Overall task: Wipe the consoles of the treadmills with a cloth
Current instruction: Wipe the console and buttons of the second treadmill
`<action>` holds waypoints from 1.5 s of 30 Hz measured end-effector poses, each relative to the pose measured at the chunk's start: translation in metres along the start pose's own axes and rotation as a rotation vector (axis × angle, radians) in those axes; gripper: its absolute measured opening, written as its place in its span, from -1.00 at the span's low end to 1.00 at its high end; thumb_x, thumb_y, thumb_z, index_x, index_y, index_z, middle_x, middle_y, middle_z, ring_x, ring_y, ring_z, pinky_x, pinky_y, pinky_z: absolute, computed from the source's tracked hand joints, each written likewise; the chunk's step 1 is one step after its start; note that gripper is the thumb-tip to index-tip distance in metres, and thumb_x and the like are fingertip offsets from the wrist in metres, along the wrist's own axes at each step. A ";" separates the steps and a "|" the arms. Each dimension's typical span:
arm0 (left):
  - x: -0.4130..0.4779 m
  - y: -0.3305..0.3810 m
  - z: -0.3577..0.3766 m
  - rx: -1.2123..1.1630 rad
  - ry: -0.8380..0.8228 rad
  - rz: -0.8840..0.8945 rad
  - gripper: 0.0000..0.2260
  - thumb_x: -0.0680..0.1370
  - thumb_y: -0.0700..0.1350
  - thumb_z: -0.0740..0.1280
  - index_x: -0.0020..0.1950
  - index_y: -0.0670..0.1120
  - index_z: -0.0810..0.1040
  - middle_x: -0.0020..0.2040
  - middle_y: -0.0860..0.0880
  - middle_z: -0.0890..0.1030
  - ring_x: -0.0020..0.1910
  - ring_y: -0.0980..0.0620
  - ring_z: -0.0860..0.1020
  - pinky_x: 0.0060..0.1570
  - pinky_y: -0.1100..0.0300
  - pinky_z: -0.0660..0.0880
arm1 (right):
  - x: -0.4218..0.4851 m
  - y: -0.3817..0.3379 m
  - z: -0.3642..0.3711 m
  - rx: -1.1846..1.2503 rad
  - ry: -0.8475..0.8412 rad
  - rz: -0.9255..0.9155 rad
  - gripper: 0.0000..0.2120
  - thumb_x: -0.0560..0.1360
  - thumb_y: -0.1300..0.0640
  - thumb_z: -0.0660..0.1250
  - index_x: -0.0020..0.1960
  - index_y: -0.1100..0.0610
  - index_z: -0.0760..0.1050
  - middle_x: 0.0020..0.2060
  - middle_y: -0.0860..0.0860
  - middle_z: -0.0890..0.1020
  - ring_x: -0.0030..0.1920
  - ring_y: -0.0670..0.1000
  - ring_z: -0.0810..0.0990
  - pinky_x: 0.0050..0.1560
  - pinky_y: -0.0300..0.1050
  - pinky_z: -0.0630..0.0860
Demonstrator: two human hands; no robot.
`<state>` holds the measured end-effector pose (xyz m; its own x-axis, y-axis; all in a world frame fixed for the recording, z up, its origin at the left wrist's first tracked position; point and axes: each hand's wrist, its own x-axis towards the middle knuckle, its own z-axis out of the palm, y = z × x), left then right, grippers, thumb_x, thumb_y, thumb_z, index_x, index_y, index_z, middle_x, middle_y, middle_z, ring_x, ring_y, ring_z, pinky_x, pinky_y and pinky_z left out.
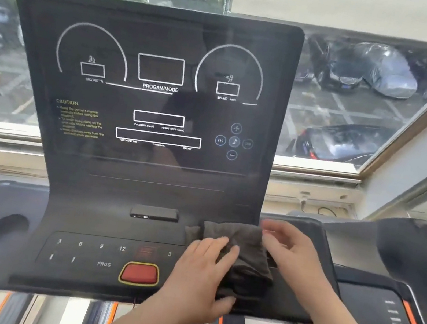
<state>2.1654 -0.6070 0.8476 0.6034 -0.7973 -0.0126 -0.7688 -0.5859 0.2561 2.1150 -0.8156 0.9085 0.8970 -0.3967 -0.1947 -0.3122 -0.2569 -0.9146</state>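
Note:
A black treadmill console fills the middle of the view, with an upright display panel and a lower button deck carrying a red stop button. A dark grey cloth lies bunched on the right part of the deck. My left hand grips the cloth's left and lower side, fingers curled over it. My right hand rests against the cloth's upper right edge, fingers pinching its corner.
A cup-holder recess sits at the deck's left. A second treadmill's console stands close on the right. Behind is a window over a car park, with a sill just beyond the console. The belt lies below.

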 end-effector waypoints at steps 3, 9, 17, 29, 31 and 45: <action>0.021 -0.012 -0.004 0.027 -0.001 0.035 -0.34 0.49 0.35 0.22 0.55 0.15 0.31 0.42 -0.07 0.36 0.37 -0.13 0.35 0.33 -0.08 0.33 | 0.015 0.011 0.009 -0.029 0.166 0.091 -0.81 0.68 0.07 0.29 0.26 -0.06 0.59 0.08 -0.16 0.66 0.07 -0.22 0.59 -0.08 -0.34 0.46; 0.062 -0.054 -0.025 0.325 0.250 0.338 -0.59 0.52 -0.15 0.30 0.37 0.05 0.51 0.19 -0.06 0.53 0.08 -0.12 0.50 0.00 0.00 0.41 | 0.034 0.020 0.032 -0.009 0.092 0.148 -0.72 0.73 -0.09 0.14 0.08 -0.06 0.61 0.02 -0.12 0.69 0.13 -0.07 0.62 0.08 -0.10 0.51; 0.059 -0.020 0.000 0.005 0.349 -0.074 -0.54 0.34 -0.09 0.48 0.24 0.00 0.63 0.04 -0.02 0.60 -0.09 -0.13 0.55 -0.25 0.03 0.54 | 0.049 0.017 0.019 0.079 -0.003 0.330 -0.48 0.69 -0.33 -0.04 0.20 -0.10 0.61 0.17 -0.11 0.66 0.21 -0.05 0.59 0.31 -0.03 0.46; 0.071 -0.032 -0.005 0.144 0.314 -0.016 -0.58 0.39 -0.13 0.43 0.26 0.04 0.57 -0.02 -0.05 0.53 -0.11 -0.12 0.46 -0.21 0.04 0.38 | 0.052 0.018 0.011 0.064 -0.043 0.335 -0.66 0.70 -0.27 0.07 0.16 -0.18 0.58 0.13 -0.17 0.65 0.10 -0.16 0.57 0.09 -0.14 0.44; 0.060 -0.010 0.004 0.002 0.264 -0.155 -0.52 0.33 -0.05 0.49 0.25 0.07 0.57 0.01 -0.02 0.56 -0.09 -0.11 0.50 -0.20 0.03 0.46 | 0.052 0.018 0.012 0.055 -0.036 0.347 -0.57 0.69 -0.32 0.02 0.19 -0.14 0.58 0.16 -0.10 0.65 0.15 -0.08 0.59 0.15 -0.09 0.48; 0.064 -0.020 -0.001 0.048 0.277 -0.166 -0.50 0.34 -0.10 0.48 0.27 0.05 0.55 0.00 -0.05 0.54 -0.09 -0.14 0.49 -0.21 0.01 0.46 | 0.052 0.019 0.014 0.020 -0.022 0.337 -0.48 0.67 -0.34 0.05 0.39 -0.09 0.55 0.28 -0.09 0.61 0.30 0.02 0.55 0.30 -0.02 0.41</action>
<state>2.2199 -0.6465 0.8424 0.7512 -0.6242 0.2147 -0.6600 -0.7163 0.2266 2.1595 -0.8288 0.8758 0.7514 -0.4369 -0.4944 -0.5860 -0.0973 -0.8045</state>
